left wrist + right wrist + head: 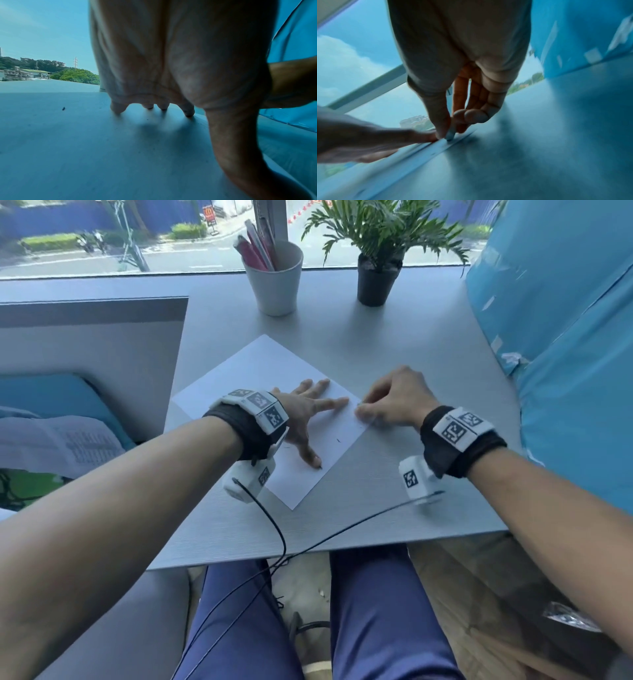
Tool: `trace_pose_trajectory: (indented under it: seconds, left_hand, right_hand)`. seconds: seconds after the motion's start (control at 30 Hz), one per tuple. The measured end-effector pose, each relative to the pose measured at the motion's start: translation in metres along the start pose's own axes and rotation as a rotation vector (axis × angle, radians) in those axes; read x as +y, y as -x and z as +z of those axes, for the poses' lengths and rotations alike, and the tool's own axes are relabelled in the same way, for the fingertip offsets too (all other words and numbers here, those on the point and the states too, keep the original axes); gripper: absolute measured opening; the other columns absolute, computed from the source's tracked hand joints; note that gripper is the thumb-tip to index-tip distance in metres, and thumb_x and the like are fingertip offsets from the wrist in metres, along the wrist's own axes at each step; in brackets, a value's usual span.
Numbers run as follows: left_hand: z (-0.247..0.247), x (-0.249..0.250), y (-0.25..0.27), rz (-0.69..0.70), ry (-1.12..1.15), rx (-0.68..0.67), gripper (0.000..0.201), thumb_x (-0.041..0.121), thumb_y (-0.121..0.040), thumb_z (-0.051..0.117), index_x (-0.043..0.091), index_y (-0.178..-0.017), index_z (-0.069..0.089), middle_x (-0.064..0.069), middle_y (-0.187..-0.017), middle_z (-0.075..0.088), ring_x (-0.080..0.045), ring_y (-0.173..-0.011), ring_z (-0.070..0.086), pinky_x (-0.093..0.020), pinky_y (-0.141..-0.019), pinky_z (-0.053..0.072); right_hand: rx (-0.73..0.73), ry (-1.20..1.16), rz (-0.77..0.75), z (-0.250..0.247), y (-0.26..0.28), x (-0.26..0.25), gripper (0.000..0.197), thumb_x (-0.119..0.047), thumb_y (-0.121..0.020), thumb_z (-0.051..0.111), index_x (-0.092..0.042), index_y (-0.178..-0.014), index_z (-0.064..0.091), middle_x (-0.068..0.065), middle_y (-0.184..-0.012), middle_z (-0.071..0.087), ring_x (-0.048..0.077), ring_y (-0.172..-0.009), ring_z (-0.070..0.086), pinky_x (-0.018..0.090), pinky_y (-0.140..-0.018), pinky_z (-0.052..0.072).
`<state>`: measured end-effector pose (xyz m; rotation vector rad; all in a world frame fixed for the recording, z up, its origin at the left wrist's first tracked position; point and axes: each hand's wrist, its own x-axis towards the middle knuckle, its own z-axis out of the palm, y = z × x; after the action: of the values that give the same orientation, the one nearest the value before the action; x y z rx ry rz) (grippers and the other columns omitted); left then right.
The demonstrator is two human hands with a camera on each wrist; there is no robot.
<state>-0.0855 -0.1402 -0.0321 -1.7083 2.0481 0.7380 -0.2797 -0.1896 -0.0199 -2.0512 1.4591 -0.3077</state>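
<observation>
1. Head view. My left hand (pixel 305 412) lies flat on the sheet of paper (pixel 270 371), fingers straight and spread, thumb angled back toward me. The sheet lies skewed on the grey table (pixel 394 337), directly in front of me. My right hand (pixel 394 402) meets the sheet's right corner with curled fingers. Containers: a white cup (pixel 277 289) holds several pens (pixel 258 244), which lean against its rim. A dark pot (pixel 376 282) holds a green plant (pixel 380 227). Both stand beyond the sheet, well apart from it.

2. Left wrist view. My fingertips (pixel 118 109) press down on the sheet (pixel 85 148), each apart from the next, gripping nothing. Risk: if this pressure slackens, I judge the sheet will slide or turn when my other hand pulls.

3. Right wrist view (blurred). My thumb (pixel 436 115) and forefinger are closed together on the sheet's edge (pixel 419 152), and the remaining fingers are loosely curled. A finger of my left hand (pixel 385 139) lies just beside the pinch. Risk: a sharp pull against the pinned sheet could tear or crease it, and so thin an edge could slip from the pinch.
</observation>
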Motion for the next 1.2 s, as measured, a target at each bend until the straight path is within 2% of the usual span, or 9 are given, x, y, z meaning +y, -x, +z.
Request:
trace_pose_trajectory:
  seconds: [0.13,0.2,0.33,0.5,0.63,0.77,0.9,1.07,1.2]
  left_hand:
    - [0.001,-0.001,-0.002,0.004,-0.007,-0.003,0.135,0.063,-0.053,0.085,0.056,-0.147,-0.011,0.01,-0.158,-0.029,-0.018,-0.146,-0.025,-0.07,-0.112,0.003]
    - [0.002,-0.002,-0.002,0.009,-0.005,-0.004,0.134,0.063,-0.053,0.085,0.055,-0.147,-0.01,0.01,-0.158,-0.029,-0.017,-0.146,-0.026,-0.07,-0.112,0.002]
    - [0.0,-0.001,0.0,0.006,0.007,-0.008,0.134,0.062,-0.053,0.086,0.054,-0.148,-0.009,0.011,-0.158,-0.028,-0.017,-0.146,-0.025,-0.069,-0.112,0.001]
    - [0.001,-0.002,0.0,0.02,-0.013,-0.01,0.134,0.063,-0.054,0.085,0.053,-0.149,-0.008,0.009,-0.158,-0.03,-0.017,-0.146,-0.026,-0.068,-0.113,0.0]
    - [0.0,-0.002,0.002,0.027,0.003,-0.01,0.133,0.061,-0.055,0.086,0.054,-0.148,-0.01,0.009,-0.158,-0.029,-0.017,-0.146,-0.026,-0.068,-0.113,-0.001]
    - [0.0,-0.003,0.001,0.03,-0.014,-0.009,0.132,0.062,-0.055,0.085,0.053,-0.149,-0.008,0.009,-0.158,-0.03,-0.016,-0.146,-0.026,-0.067,-0.113,-0.001]
    - [0.001,-0.004,0.002,0.032,0.017,-0.007,0.134,0.058,-0.055,0.087,0.056,-0.147,-0.009,0.01,-0.159,-0.028,-0.015,-0.146,-0.026,-0.069,-0.112,-0.001]
    - [0.0,-0.003,0.003,0.043,0.001,-0.006,0.133,0.058,-0.056,0.087,0.051,-0.149,-0.009,0.009,-0.158,-0.029,-0.015,-0.146,-0.026,-0.067,-0.113,-0.002]
    - [0.0,-0.004,0.004,0.036,0.026,0.004,0.137,0.057,-0.055,0.088,0.049,-0.149,-0.011,0.013,-0.159,-0.026,-0.014,-0.146,-0.024,-0.068,-0.113,-0.001]
  right_hand:
    - [-0.146,0.025,-0.134,0.025,0.023,-0.016,0.007,-0.019,-0.066,0.08,-0.016,-0.072,0.078,-0.004,-0.067,0.073,-0.008,-0.055,0.058,0.006,-0.056,0.044]
    - [-0.202,0.015,-0.157,0.026,0.026,-0.018,0.006,-0.02,-0.067,0.081,-0.018,-0.071,0.078,-0.005,-0.067,0.072,-0.004,-0.056,0.059,0.011,-0.056,0.045]
    - [0.01,0.016,0.004,0.002,-0.008,-0.006,0.013,-0.026,-0.065,0.081,-0.018,-0.075,0.079,-0.001,-0.071,0.073,0.006,-0.065,0.062,0.011,-0.056,0.043]
    - [-0.231,0.065,-0.187,0.025,0.021,-0.023,0.006,-0.021,-0.068,0.081,-0.018,-0.073,0.078,-0.003,-0.07,0.074,0.004,-0.063,0.063,0.015,-0.061,0.048]
    - [0.002,-0.002,-0.016,0.006,-0.007,-0.009,0.012,-0.025,-0.064,0.081,-0.018,-0.074,0.079,-0.002,-0.07,0.074,0.008,-0.066,0.065,0.019,-0.061,0.05]
    - [-0.231,0.069,-0.193,0.029,0.016,-0.023,0.007,-0.021,-0.068,0.081,-0.017,-0.073,0.079,-0.003,-0.07,0.074,0.004,-0.063,0.064,0.008,-0.055,0.044]
    - [-0.039,0.048,-0.047,0.004,-0.013,-0.011,0.012,-0.028,-0.067,0.082,-0.019,-0.076,0.079,-0.003,-0.07,0.072,0.005,-0.066,0.061,0.009,-0.054,0.041]
    - [-0.218,0.068,-0.191,0.027,0.012,-0.022,0.004,-0.022,-0.068,0.08,-0.019,-0.069,0.077,-0.006,-0.064,0.07,0.002,-0.058,0.059,0.014,-0.058,0.042]
    - [-0.009,0.052,-0.063,0.011,-0.011,-0.013,0.011,-0.026,-0.067,0.08,-0.018,-0.075,0.078,-0.003,-0.07,0.072,0.007,-0.067,0.062,0.014,-0.06,0.042]
